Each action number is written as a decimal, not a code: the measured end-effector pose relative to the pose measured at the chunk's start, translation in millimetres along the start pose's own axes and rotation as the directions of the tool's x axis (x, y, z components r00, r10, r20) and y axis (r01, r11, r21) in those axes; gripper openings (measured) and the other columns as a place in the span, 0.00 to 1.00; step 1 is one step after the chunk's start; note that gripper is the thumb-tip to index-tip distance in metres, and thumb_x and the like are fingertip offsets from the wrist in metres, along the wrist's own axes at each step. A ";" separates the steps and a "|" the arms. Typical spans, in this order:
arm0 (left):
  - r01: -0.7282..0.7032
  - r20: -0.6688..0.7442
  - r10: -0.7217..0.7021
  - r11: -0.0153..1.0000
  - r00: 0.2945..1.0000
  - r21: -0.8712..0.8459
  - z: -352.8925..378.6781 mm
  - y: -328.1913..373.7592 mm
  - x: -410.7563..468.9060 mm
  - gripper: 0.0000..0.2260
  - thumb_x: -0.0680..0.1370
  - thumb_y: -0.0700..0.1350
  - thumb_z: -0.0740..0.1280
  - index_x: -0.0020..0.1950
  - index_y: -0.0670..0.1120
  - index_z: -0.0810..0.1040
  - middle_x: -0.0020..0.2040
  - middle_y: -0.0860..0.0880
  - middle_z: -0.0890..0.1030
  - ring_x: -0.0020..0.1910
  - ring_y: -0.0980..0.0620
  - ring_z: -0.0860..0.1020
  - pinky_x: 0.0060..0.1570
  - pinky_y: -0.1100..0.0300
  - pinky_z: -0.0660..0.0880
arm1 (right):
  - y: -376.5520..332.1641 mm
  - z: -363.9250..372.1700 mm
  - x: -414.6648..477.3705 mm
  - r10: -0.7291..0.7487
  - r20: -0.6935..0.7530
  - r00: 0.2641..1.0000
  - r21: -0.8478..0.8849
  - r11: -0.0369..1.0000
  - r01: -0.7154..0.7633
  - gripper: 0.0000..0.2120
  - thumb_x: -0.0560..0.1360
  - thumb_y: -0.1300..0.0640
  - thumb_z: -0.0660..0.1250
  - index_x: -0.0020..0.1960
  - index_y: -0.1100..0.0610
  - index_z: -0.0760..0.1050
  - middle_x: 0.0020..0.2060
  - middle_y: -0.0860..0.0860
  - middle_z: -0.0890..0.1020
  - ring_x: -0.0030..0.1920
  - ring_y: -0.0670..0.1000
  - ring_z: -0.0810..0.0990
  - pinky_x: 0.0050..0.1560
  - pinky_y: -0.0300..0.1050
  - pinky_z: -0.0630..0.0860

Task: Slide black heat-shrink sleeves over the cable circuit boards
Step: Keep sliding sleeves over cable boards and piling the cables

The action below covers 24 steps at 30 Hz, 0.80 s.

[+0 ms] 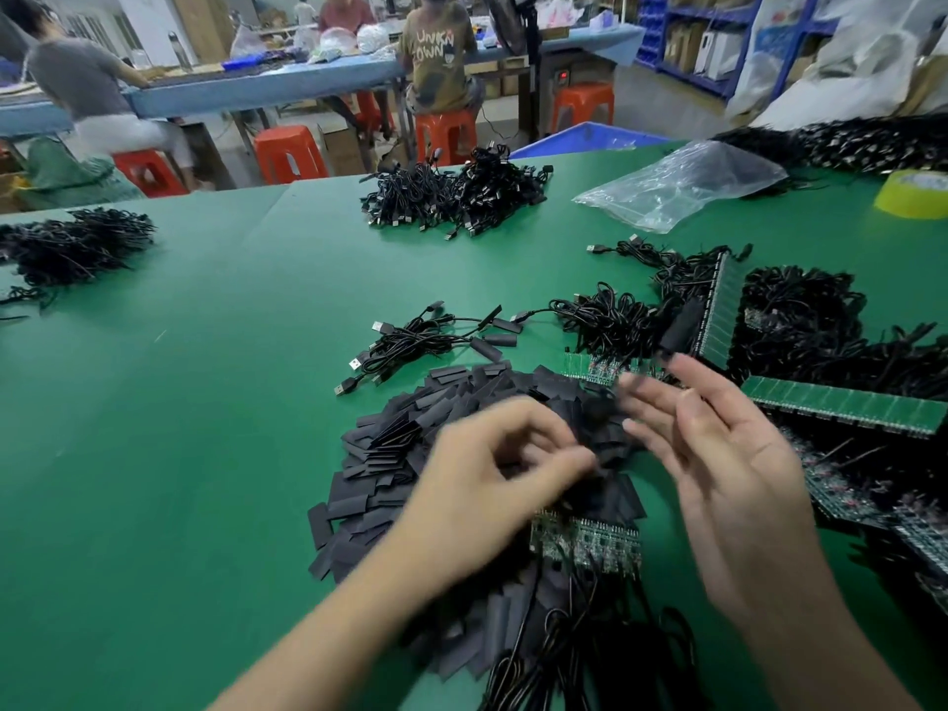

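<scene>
I see my left hand [502,469] curled into the heat-shrink sleeve pile [405,433]; blur hides whether it pinches one. My right hand [728,454] hangs spread, holding nothing. The circuit board strip [590,543] lies half buried beneath, so I might lift two stuck sleeves or snag a corner. A background shirt [436,48] reads "UNKN OWN".

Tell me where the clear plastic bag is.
In the head view, the clear plastic bag lies on the far right of the green table, between the heap of black cables and the yellow tape roll.
</scene>
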<state>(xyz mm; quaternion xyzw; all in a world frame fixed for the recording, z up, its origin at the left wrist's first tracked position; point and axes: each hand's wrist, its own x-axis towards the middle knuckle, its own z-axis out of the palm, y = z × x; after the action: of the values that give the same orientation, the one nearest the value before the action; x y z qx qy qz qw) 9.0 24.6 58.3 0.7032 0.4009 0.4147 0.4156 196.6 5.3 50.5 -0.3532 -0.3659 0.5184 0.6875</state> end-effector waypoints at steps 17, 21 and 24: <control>0.195 -0.257 0.032 0.566 0.966 0.801 -126.2 -83.5 122.3 0.10 0.78 0.53 0.72 0.55 0.48 0.85 0.51 0.47 0.84 0.51 0.46 0.81 0.51 0.51 0.77 | 24.3 -26.3 13.0 -0.059 -0.073 0.996 -0.427 0.904 0.023 0.12 0.84 0.51 0.59 0.54 0.52 0.81 0.44 0.55 0.86 0.45 0.56 0.84 0.45 0.45 0.81; 0.075 -0.110 0.012 0.655 0.994 0.752 -84.7 -59.0 84.0 0.07 0.78 0.54 0.71 0.50 0.53 0.86 0.43 0.57 0.82 0.41 0.58 0.79 0.45 0.57 0.76 | 23.7 -26.8 13.0 -0.062 -0.056 0.997 -0.485 0.874 0.027 0.30 0.84 0.41 0.51 0.36 0.54 0.82 0.38 0.55 0.87 0.44 0.54 0.85 0.50 0.52 0.77; 0.011 0.114 -0.122 0.729 0.986 0.684 -47.9 -31.0 40.8 0.16 0.75 0.65 0.67 0.51 0.57 0.86 0.44 0.64 0.81 0.44 0.67 0.78 0.49 0.62 0.76 | 25.0 -25.1 11.8 -0.063 -0.005 0.998 -0.569 0.821 0.049 0.28 0.84 0.45 0.52 0.33 0.52 0.82 0.36 0.51 0.87 0.41 0.47 0.83 0.48 0.42 0.74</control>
<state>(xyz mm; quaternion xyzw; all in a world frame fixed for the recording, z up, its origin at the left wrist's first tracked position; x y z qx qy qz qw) -28.1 84.1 54.9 0.8210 0.5171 0.1692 0.1730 209.4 19.5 18.4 -0.5370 -0.5059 0.3616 0.5701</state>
